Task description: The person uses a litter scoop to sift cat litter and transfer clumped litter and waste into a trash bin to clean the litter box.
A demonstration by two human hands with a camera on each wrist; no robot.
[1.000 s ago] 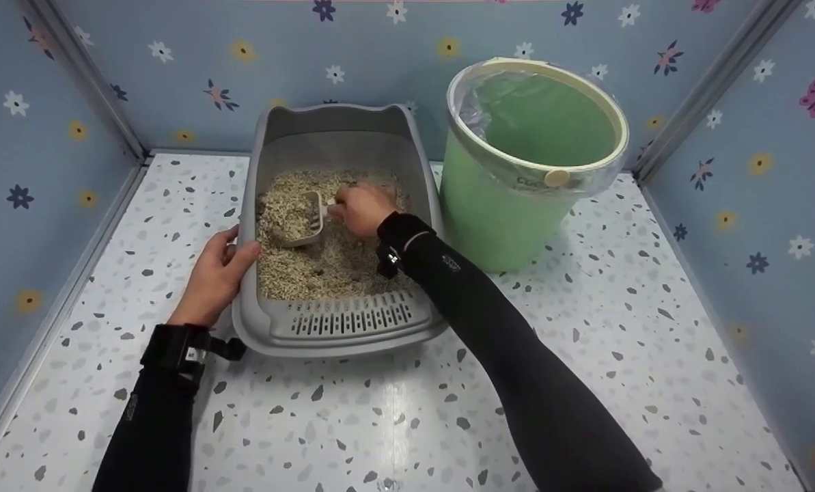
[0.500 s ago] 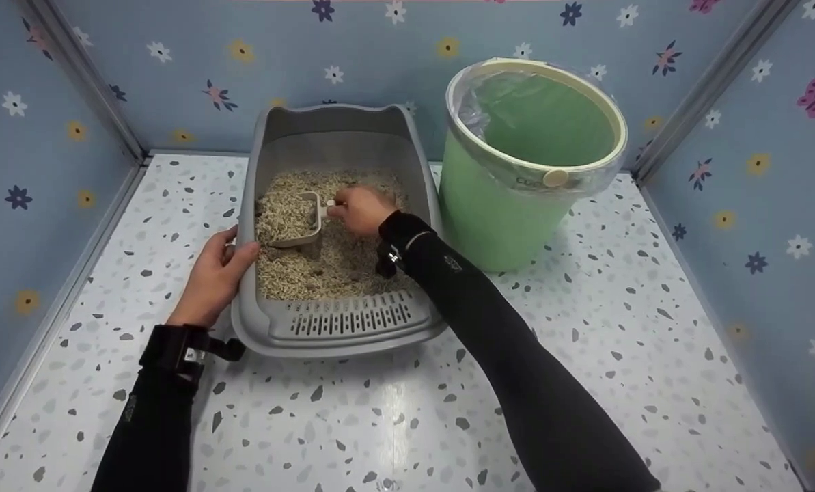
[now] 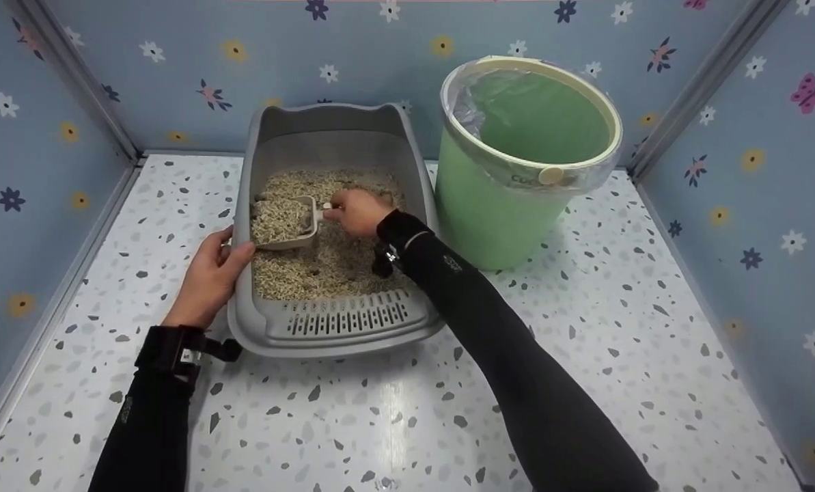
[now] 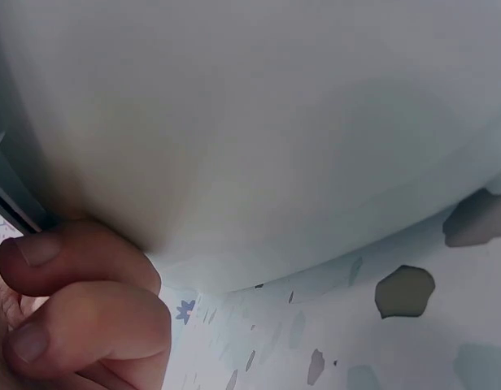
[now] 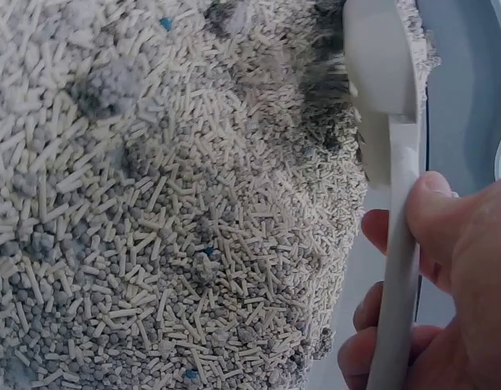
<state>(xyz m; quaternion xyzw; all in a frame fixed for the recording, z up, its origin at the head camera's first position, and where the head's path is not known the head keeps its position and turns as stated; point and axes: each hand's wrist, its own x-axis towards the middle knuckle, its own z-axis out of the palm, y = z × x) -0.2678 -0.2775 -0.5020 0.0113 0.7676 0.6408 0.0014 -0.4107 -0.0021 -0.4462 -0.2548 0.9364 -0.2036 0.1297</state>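
A grey litter box [image 3: 339,345] filled with pale pellet litter [image 3: 325,277] stands on the floor. My right hand [image 3: 359,213] grips the handle of a light litter scoop [image 3: 305,240]. Litter heaps in the scoop's bowl, which lies by the box's left wall. In the right wrist view, thumb and fingers wrap the scoop's handle [image 5: 397,260], and darker clumps [image 5: 108,85] show among the pellets. My left hand [image 3: 209,277] holds the box's left rim, thumb on top. The left wrist view has its curled fingers [image 4: 96,325] against the box's outer wall [image 4: 259,162].
A green bin [image 3: 496,219] with a clear plastic liner [image 3: 472,116] stands close to the box's right side. Flower-patterned walls [image 3: 352,41] enclose the back and both sides. The floor [image 3: 352,424] is white with grey speckles.
The scoop has shifted slightly left, toward the box's left wall, with its litter heap looking more level now. The left hand keeps its hold on the rim.
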